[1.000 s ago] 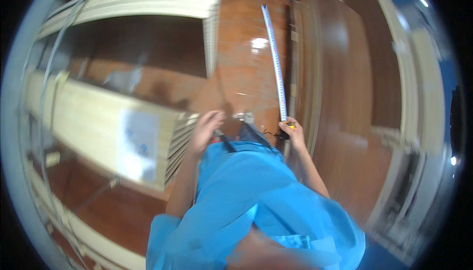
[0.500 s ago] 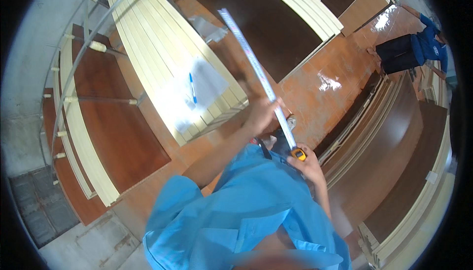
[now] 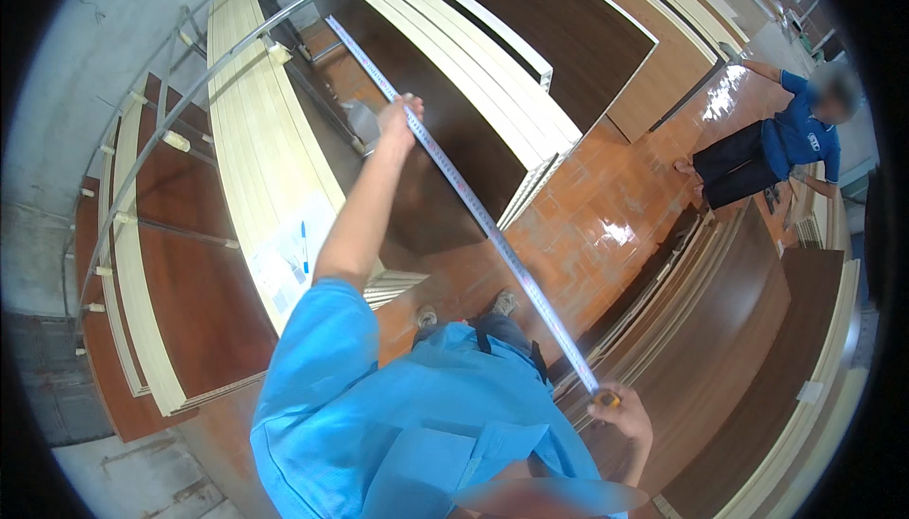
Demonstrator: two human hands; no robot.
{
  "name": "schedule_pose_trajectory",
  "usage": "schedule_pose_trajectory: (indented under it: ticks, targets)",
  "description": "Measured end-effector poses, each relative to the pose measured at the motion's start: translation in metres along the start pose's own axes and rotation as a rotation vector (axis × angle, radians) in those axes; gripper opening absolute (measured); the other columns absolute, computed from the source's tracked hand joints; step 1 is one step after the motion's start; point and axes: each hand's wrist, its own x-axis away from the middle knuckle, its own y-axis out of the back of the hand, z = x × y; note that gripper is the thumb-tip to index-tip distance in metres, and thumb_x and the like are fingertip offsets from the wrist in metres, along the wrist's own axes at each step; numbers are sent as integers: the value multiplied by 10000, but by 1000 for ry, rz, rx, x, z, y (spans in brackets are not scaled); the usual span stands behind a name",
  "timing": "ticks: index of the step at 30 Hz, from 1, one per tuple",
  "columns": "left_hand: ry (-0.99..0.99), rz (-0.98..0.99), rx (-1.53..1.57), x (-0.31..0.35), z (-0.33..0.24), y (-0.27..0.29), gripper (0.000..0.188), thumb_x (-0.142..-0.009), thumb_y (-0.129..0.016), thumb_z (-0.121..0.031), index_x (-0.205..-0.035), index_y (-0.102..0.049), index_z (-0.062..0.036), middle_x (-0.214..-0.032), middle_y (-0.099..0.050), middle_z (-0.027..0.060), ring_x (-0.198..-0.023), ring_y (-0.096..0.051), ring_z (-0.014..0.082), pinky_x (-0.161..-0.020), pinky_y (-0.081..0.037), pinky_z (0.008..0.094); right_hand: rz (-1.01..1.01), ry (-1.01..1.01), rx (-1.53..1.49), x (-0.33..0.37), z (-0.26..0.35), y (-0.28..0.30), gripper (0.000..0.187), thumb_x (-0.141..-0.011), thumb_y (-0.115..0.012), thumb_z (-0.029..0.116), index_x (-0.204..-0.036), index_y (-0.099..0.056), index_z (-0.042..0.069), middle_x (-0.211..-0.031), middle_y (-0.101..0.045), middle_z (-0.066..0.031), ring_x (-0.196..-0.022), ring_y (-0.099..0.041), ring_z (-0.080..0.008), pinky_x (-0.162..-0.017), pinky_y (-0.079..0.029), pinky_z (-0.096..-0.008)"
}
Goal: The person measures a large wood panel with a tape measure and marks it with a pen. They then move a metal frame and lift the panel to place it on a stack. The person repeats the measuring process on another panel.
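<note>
A tape measure blade (image 3: 464, 195) stretches diagonally in front of me, pulled long from its small yellow and dark case (image 3: 607, 398). My right hand (image 3: 629, 417) is closed around the case at the lower right. Farther up, my left hand (image 3: 400, 121) grips the blade, with the arm reached out and the blade's free end running on past it. The blade passes over a stack of dark brown boards with pale edges (image 3: 454, 74). To the left, a blue pen (image 3: 305, 246) lies on printed paper (image 3: 281, 268), on top of a stack of cream-coloured panels (image 3: 265, 140).
A curved metal rail (image 3: 284, 15) with padded posts crosses the upper left. Reddish-brown boards (image 3: 204, 282) stand left of the panels. More brown boards (image 3: 705, 330) are stacked at right. A person in a blue shirt (image 3: 800, 135) stands on the tiled floor (image 3: 592, 202) at the far right.
My left hand has slid outward and up along the blade, while my right hand has moved down and right with the case. More blade is out. The view has shifted.
</note>
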Motion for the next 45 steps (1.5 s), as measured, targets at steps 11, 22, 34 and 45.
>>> schedule_pose_trajectory:
  ticks: [11,22,34,45]
  targets:
    - [39,188,-396,141,90,-75,304,-1066,-510,-303,-1050,-632,-25,-876,-734,122,-770,-725,212,-671,-594,334,-13,249,178,-148,162,-22,444,-832,-814,349,-1037,-693,-26,-728,-660,-48,-662,-603,-117,-616,-489,-305]
    - [-309,19,-582,-101,-4,-97,251,-981,-620,-169,-882,-698,48,-770,-703,147,-654,-701,257,-567,-560,385,95,358,75,-170,156,17,477,-848,-806,302,-1158,-654,-26,-838,-634,-15,-765,-597,-103,-692,-484,-268]
    - [-227,-60,-378,-324,-151,-106,331,-1026,-588,-299,-876,-676,-17,-790,-718,94,-584,-645,166,-488,-476,297,-129,186,170,-244,332,-20,397,-850,-804,233,-1104,-683,-47,-800,-641,-32,-681,-580,-85,-572,-455,-252]
    - [-356,-84,-485,-156,-134,58,280,-1055,-568,-250,-1041,-699,-2,-774,-659,27,-649,-559,79,-591,-428,239,67,491,49,-499,614,-180,334,-886,-769,353,-850,-667,37,-676,-602,-10,-551,-549,-89,-490,-398,-271]
